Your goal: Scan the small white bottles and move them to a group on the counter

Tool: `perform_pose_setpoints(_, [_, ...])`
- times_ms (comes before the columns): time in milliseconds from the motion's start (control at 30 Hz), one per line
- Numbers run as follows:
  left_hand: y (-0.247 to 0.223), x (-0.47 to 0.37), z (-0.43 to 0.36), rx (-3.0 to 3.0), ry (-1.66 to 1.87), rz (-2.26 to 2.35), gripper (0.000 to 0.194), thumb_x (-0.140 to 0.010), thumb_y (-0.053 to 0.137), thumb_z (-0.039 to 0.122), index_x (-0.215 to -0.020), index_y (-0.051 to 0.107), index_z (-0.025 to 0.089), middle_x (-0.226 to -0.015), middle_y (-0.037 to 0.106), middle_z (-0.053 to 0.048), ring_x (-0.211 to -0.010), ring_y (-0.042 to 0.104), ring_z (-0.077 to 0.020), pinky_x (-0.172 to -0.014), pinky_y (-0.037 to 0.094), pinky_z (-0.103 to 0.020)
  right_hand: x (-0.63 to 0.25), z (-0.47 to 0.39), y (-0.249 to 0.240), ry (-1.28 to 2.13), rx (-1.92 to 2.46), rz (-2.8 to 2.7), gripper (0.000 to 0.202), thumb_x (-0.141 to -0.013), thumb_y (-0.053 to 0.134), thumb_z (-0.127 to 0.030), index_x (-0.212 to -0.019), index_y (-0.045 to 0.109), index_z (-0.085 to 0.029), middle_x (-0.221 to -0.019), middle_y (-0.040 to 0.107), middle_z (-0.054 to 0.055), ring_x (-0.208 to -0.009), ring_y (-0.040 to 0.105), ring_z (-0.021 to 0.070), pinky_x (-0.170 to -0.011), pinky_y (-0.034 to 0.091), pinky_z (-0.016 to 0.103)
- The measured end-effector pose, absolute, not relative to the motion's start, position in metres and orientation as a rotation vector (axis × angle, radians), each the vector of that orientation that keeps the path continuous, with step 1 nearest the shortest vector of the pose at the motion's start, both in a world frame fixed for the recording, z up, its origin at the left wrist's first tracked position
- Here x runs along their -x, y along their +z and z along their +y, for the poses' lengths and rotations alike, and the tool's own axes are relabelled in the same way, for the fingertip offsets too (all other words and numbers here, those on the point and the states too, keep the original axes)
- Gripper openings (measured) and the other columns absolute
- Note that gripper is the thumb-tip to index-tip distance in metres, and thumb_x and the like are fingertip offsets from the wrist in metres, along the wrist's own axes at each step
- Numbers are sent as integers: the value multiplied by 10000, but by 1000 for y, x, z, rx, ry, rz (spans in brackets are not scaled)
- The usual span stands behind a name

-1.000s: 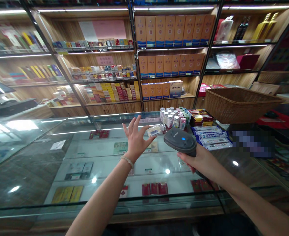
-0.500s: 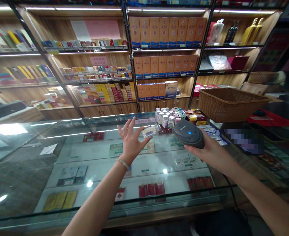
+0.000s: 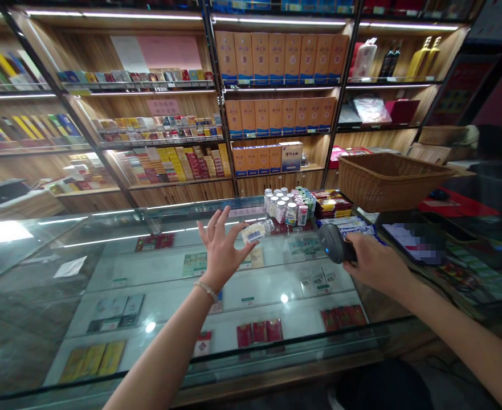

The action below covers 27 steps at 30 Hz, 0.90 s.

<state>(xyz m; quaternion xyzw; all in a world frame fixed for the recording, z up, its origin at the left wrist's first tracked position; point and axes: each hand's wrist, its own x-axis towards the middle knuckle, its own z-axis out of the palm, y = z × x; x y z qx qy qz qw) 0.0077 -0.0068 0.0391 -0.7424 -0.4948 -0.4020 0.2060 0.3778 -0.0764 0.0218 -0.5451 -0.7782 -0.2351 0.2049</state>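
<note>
A small clear bottle (image 3: 254, 233) with pale contents was held above the glass surface (image 3: 229, 285), near its far side, tilted with its cap end toward the right. A barcode label faced the camera, but its print was too small to read, and the near end was partly covered by the fingertips.

The left hand (image 3: 223, 250) pinched the bottle between thumb and forefinger, the other fingers raised and spread apart. A pale bracelet (image 3: 207, 291) circled that wrist. The right hand (image 3: 372, 265) was closed around the handle of a dark scanner (image 3: 333, 244), and most of that handle was hidden behind the fingers. The scanner showed a small blue light and was clear of the bottle, to its right.

Just beyond the bottle, a cluster of small bottles (image 3: 281, 209) stood together, the rear ones partly blocked by those in front. To their right lay blue-and-white packets (image 3: 351, 225), partly covered by the scanner and right hand. Farther right was a wicker basket (image 3: 391, 185), its inside mostly out of sight. A phone-like thing (image 3: 415, 242) nearby was blurred over.

Under the glass, red packs (image 3: 259, 333) lay in a row, their lettering unclear. Behind, orange boxes (image 3: 282, 57) lined the shelves, the topmost shelf cut off by the frame.
</note>
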Motion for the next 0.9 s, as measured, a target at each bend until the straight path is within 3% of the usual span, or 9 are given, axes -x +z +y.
perform_pose_setpoints(400, [41, -11, -11, 2096, -1125, -1367, 383, -798, 774, 535, -1104, 719, 312, -1600, 428, -93, -1479, 360, -369, -1236, 68, -681, -401, -84, -13, -616, 1442, -2302, 308, -805, 571, -234, -1105, 512, -197, -1028, 692, 129, -948, 691, 291, -743, 551, 370])
perform_pose_setpoints(900, [39, -11, -10, 2092, -1122, -1370, 400, -779, 789, 542, -1106, 724, 321, -1598, 431, -94, -1481, 356, -369, -1235, 67, -683, -403, -89, -16, -527, 1410, -2327, 400, -790, 560, -250, -1181, 554, -165, -1126, 699, 164, -1068, 672, 309, -837, 548, 403])
